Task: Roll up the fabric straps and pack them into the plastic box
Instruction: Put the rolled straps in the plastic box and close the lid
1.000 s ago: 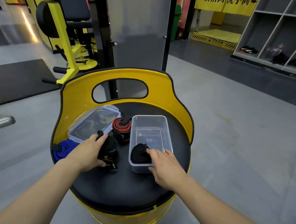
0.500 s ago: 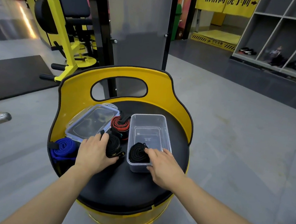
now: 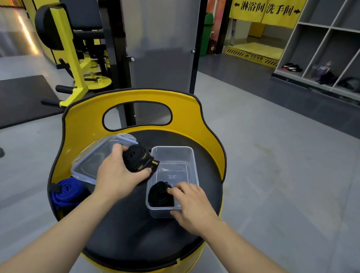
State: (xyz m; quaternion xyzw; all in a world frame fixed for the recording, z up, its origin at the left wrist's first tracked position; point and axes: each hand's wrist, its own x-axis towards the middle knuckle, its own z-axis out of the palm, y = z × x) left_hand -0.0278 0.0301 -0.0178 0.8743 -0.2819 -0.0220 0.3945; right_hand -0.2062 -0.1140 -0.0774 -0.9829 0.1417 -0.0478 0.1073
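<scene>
Even indoor light filling the frame, streaks glaring off the glossy grey floor [image 3: 22,31] at upper left, edges bowing with wide-angle distortion, soft shadows.

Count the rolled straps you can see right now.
3: one black roll in the plastic box, one black roll held by the left hand, one blue at left. Others may be hidden.
</scene>
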